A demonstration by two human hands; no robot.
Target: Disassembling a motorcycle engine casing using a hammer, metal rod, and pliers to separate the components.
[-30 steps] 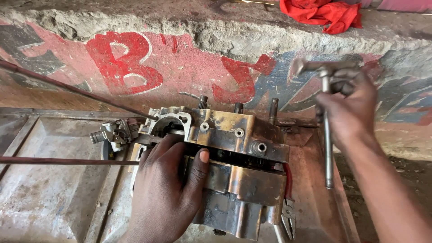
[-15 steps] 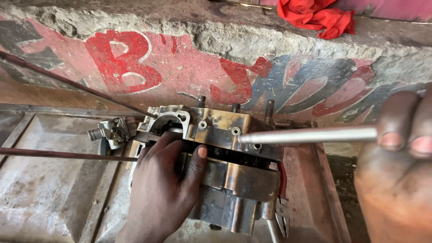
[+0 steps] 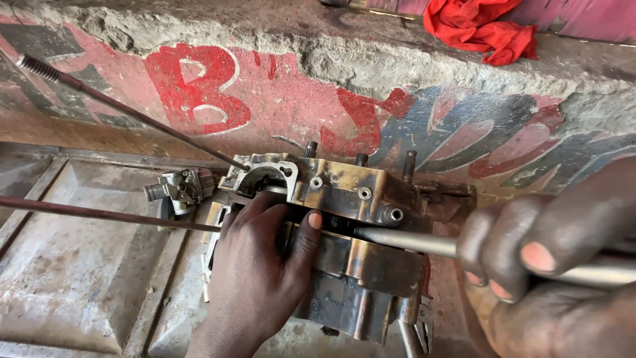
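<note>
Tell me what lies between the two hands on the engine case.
In the head view, the steel rod spans the gap: the right hand grips it, and its tip meets the engine case just beside the left hand.

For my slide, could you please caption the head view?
Left hand steadies engine case; right hand holds steel rod against it.

Your left hand and right hand are bare, without gloves, rings or sleeves; your short fingernails look pale, and grime marks your knuckles.
</note>
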